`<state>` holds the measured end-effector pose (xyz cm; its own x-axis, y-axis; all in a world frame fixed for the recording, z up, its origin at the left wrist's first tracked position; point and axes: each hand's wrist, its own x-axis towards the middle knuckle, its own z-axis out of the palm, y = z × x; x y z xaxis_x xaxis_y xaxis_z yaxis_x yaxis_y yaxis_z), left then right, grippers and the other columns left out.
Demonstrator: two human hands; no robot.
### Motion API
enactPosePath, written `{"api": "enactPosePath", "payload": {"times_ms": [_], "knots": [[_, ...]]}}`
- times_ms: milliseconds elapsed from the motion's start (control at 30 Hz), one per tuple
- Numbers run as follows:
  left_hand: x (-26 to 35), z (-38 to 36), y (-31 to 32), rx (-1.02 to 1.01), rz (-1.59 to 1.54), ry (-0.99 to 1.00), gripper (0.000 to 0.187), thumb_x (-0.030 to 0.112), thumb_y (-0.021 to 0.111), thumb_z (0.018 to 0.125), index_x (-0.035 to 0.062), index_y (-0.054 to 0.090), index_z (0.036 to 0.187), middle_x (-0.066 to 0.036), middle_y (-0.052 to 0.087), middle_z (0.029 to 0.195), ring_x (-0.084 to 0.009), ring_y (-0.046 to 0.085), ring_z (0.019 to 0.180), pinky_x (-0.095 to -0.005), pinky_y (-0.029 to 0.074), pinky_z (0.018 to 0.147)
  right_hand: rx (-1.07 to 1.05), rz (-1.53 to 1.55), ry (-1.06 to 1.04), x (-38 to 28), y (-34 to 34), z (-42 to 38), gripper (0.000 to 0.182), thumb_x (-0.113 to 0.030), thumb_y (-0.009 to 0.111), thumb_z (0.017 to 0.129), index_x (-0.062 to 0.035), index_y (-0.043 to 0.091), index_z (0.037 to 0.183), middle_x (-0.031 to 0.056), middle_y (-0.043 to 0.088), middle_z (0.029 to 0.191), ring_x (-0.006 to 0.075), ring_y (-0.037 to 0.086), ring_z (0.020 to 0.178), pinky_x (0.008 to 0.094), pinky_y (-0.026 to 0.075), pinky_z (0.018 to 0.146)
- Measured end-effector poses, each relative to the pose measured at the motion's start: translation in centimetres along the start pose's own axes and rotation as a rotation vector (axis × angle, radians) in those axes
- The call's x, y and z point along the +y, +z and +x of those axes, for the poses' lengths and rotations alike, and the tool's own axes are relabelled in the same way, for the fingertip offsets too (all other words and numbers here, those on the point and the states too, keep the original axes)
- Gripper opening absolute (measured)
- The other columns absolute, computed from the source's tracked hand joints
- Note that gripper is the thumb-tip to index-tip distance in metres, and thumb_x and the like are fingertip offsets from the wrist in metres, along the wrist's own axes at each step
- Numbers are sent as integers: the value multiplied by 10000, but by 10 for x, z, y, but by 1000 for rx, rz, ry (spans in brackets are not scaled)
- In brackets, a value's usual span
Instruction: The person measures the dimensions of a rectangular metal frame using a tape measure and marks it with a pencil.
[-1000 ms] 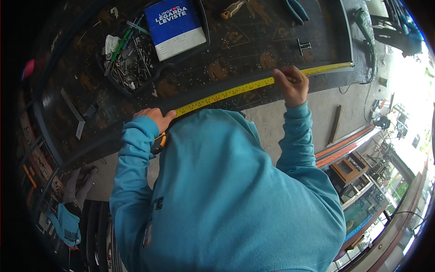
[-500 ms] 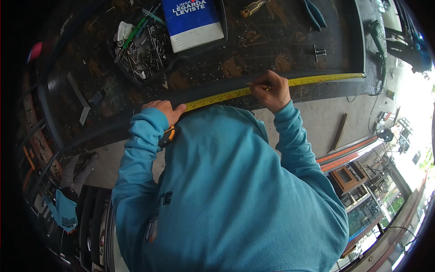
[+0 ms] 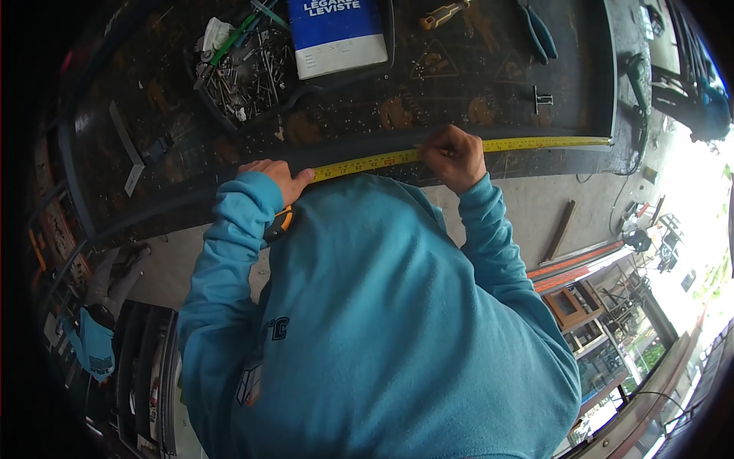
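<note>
A yellow tape measure blade (image 3: 359,166) is drawn out along the near dark metal edge of the table, reaching toward the right corner. My left hand (image 3: 277,174) is closed on the blade at the left, thumb over it. Below that wrist shows the orange and black tape measure case (image 3: 280,222). My right hand (image 3: 457,159) is closed in a pinch over the blade right of its middle. A small thin tip pokes out from those fingers, too small to name.
On the dark table (image 3: 344,122) stands a black tray (image 3: 306,98) of loose screws, with a blue and white notepad (image 3: 340,46) on it. Behind lie a yellow-handled screwdriver (image 3: 442,15), pliers (image 3: 541,37) and a small metal piece (image 3: 542,99). A co-worker (image 3: 93,344) is at lower left.
The camera view has tilted slightly, so the table and its items sit a little differently. Both hands stay at nearly the same places along the tape; the right fingers have curled slightly.
</note>
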<state>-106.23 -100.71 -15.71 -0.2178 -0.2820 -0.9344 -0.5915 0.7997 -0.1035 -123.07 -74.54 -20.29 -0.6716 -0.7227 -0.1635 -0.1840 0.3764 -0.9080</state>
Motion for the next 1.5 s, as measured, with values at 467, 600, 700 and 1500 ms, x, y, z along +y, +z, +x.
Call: {"api": "enactPosePath", "payload": {"times_ms": [467,600,700,1500], "knots": [[0,-1,0,-3,-9,-5,704,651,414,934,40,721,1103,-175,693,1133,-326,614,1151,-436,404,1046,-21,-43,-65,8,6,0,174,-16,733,712,1,562,737,143,656,717,224,678,626,320,551,571],[0,0,1,5,-9,-6,703,652,417,932,41,722,1102,-175,694,1129,-325,616,1149,-438,405,1045,-31,-54,-67,10,5,1,178,-10,734,711,-1,558,740,143,656,721,227,679,630,322,554,570],[0,1,1,4,-10,-2,703,651,418,931,40,722,1102,-173,692,1136,-328,615,1150,-438,405,1045,-35,-35,-111,14,5,1,179,-14,735,715,-3,558,738,143,656,724,230,679,630,323,553,570],[0,3,2,-22,-35,-10,709,660,411,930,43,729,1077,-176,698,1118,-336,615,1146,-436,405,1036,-18,-88,-123,13,8,3,170,-23,736,735,-1,569,742,142,653,709,216,662,597,326,541,552]]}}
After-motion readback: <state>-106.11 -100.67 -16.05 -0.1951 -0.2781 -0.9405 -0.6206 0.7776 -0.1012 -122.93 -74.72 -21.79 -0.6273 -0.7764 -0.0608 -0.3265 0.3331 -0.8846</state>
